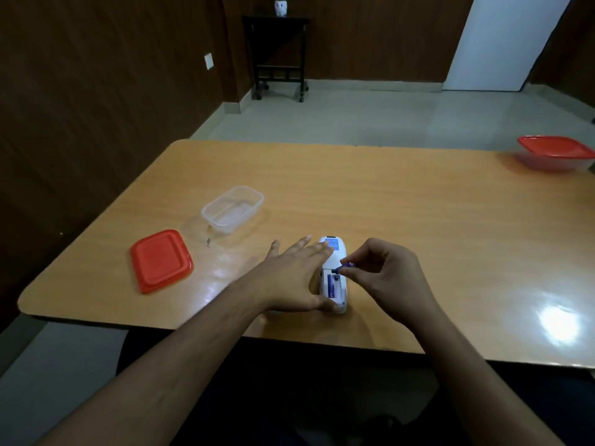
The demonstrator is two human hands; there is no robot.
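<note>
1. Toward the left edge of the table (418,204), a clear tub (232,209) and a red lid (161,260) are lying apart.
2. Near the front edge, the left hand (289,275) is bracing a white device (336,257) — fingers spread straight, thumb at its near end.
3. The right hand (389,278) is pinching a blue battery (346,266) over the open compartment — a second battery (331,285) is sitting inside.

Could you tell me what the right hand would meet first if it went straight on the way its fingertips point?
Probably the open compartment of the remote: the right hand aims its pinched battery down and left at it, though depth is unclear.
</note>
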